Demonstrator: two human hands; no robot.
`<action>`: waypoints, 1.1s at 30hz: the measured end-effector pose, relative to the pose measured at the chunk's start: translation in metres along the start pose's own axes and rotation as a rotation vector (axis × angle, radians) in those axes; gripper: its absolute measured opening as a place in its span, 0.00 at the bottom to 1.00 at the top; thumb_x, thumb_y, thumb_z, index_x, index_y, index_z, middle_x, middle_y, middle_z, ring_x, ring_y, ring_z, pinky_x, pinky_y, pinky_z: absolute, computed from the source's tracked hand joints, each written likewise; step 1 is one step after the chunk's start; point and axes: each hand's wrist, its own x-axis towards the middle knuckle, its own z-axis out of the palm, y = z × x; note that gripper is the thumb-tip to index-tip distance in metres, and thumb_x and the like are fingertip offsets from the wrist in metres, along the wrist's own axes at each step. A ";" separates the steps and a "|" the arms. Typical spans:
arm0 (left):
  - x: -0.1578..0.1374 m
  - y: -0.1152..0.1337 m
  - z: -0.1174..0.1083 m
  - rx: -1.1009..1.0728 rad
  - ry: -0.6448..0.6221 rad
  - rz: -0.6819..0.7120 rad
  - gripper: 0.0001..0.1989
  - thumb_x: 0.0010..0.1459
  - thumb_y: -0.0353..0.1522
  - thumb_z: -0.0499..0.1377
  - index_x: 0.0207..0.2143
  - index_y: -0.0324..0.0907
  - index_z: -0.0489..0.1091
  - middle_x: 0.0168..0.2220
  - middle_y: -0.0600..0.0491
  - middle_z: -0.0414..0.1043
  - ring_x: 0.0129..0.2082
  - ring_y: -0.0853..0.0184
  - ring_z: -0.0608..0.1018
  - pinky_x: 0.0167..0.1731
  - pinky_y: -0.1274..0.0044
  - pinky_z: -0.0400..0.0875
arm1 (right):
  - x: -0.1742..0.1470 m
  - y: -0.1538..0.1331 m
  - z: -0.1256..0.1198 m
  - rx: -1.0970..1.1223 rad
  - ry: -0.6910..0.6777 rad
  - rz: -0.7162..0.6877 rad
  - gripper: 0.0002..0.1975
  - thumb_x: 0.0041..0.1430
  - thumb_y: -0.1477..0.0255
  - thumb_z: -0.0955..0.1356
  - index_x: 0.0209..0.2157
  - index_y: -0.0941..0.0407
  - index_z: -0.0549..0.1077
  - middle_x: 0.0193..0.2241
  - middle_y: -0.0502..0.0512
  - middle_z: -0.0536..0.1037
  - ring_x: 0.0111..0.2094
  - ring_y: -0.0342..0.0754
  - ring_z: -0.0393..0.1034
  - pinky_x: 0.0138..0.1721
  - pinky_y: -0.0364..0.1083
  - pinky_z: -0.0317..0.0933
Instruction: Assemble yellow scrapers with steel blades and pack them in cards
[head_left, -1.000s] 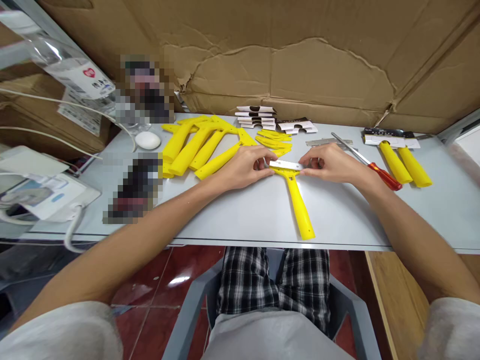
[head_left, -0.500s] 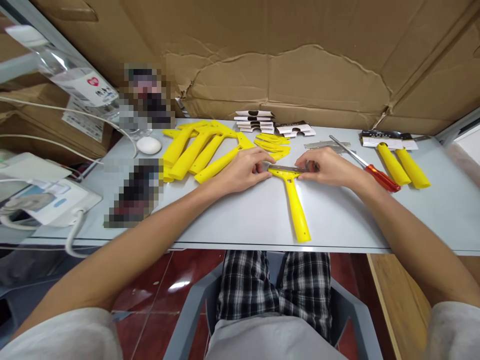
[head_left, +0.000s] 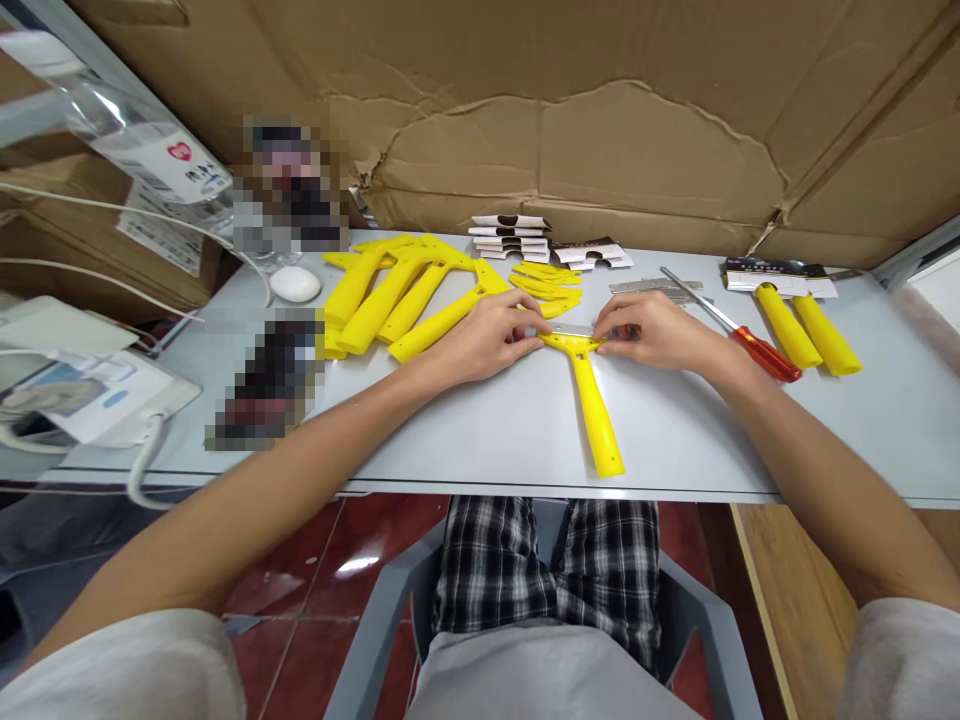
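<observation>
A yellow plastic scraper handle (head_left: 598, 415) lies on the table in front of me, its wide head away from me and its grip toward the table's front edge. Across the head sits a thin metal blade (head_left: 572, 330). My left hand (head_left: 495, 340) pinches the blade's left end against the head, thumb below and fingers above. At the opposite end my right hand (head_left: 651, 330) is closed the same way, the fingertips partly hiding that end. Just behind the hands lie several thin yellow plastic strips (head_left: 551, 283).
Several yellow scraper handles (head_left: 409, 310) are piled at left. Loose metal blades (head_left: 656, 288), a red-handled screwdriver (head_left: 765, 355) and two scrapers with carded heads (head_left: 787, 325) lie at right. Folded cards (head_left: 510, 240) stand along the cardboard wall (head_left: 637, 150). A bottle (head_left: 150, 150) leans at left.
The blade has tilted, its face now catching light above the yellow head. Both hands keep their places at its ends, and the camera view has shifted slightly.
</observation>
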 end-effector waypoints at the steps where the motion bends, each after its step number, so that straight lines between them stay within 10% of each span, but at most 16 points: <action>1: 0.000 0.000 0.000 0.003 -0.001 0.001 0.10 0.70 0.32 0.68 0.51 0.45 0.88 0.53 0.47 0.81 0.37 0.66 0.81 0.45 0.70 0.79 | 0.000 0.001 0.000 0.000 0.008 -0.011 0.16 0.71 0.59 0.74 0.48 0.54 0.89 0.49 0.57 0.84 0.40 0.39 0.73 0.46 0.42 0.62; 33: 0.000 0.004 0.003 0.052 0.030 -0.051 0.10 0.71 0.36 0.67 0.48 0.45 0.89 0.46 0.48 0.82 0.41 0.62 0.82 0.46 0.69 0.78 | 0.000 -0.003 -0.001 -0.067 0.019 0.024 0.17 0.70 0.59 0.74 0.50 0.54 0.90 0.54 0.59 0.82 0.44 0.42 0.74 0.49 0.44 0.64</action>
